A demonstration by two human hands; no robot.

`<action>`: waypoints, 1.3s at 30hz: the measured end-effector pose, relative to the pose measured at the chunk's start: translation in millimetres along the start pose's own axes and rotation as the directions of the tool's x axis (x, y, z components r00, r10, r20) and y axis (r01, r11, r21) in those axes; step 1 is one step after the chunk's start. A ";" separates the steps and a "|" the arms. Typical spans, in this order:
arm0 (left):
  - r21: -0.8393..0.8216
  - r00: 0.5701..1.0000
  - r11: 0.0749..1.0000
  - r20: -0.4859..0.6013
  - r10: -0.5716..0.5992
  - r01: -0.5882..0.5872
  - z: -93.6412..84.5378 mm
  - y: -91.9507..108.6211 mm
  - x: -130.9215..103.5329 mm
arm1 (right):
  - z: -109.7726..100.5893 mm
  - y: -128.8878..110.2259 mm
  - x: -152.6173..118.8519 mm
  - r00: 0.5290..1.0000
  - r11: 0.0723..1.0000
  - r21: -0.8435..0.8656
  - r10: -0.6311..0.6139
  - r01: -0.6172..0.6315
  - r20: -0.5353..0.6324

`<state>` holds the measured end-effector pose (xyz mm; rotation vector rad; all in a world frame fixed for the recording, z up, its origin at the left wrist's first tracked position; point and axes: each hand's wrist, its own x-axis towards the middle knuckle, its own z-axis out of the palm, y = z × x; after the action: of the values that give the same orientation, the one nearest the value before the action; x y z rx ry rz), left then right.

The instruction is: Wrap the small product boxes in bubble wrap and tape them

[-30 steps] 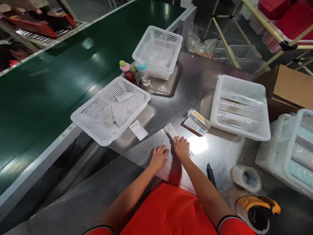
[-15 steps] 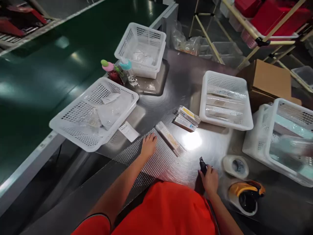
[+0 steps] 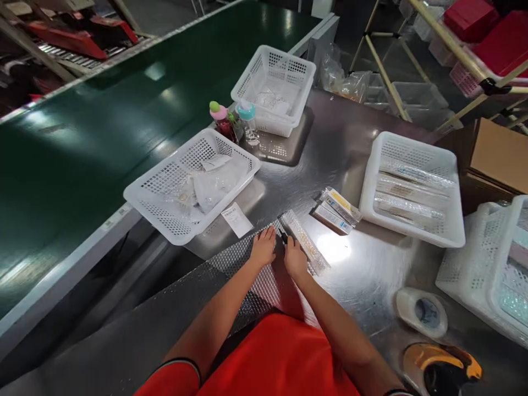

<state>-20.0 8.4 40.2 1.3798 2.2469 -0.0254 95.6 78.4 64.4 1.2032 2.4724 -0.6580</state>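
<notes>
My left hand [image 3: 263, 247] lies flat with its fingers spread on a long sheet of bubble wrap [image 3: 231, 269] at the table's front. Just right of it, my right hand [image 3: 295, 258] is closed round a dark utility knife [image 3: 283, 236], its tip beside the upper edge of the sheet. A bubble-wrapped narrow box [image 3: 304, 239] lies slantwise right against the knife and fingers. Farther right are several small boxes [image 3: 335, 211] in clear film. A white printed slip [image 3: 237, 220] rests left of my hands.
White baskets [image 3: 165, 234] holding clear bags stand at the left, beside a green conveyor belt [image 3: 103, 110] and drink bottles [image 3: 247, 118]. Another basket [image 3: 412, 231] holds wrapped packs. A tape roll [image 3: 421, 312] and an orange tape dispenser [image 3: 441, 366] sit at the right.
My right hand has carried the knife leftward and up from the bare table to the bubble wrap beside my left hand. The view has shifted left, so things appear farther right.
</notes>
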 end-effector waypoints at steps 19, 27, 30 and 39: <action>-0.039 0.999 0.998 -0.006 -0.053 0.052 2.8 -1.4 2.0 | 24.9 24.5 -17.5 0.997 0.985 -0.170 -0.017 0.029 0.069; -0.029 0.998 0.998 0.016 -0.063 0.063 5.9 -0.2 1.8 | 51.6 233.7 -219.2 0.969 0.957 -0.188 0.236 -0.220 0.068; 0.013 0.998 0.998 -0.017 -0.059 0.059 7.0 5.4 -5.6 | 52.7 245.9 -222.1 0.914 0.902 -0.153 0.388 -0.404 -0.123; 0.074 0.990 0.995 -0.118 0.072 -0.063 30.1 34.5 -45.7 | 14.8 119.6 -81.9 0.904 0.987 -0.116 0.053 -0.113 -0.424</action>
<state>37.7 -20.9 41.3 1.5317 2.3157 0.0026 241.1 81.7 58.1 1.5165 2.7302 -0.2106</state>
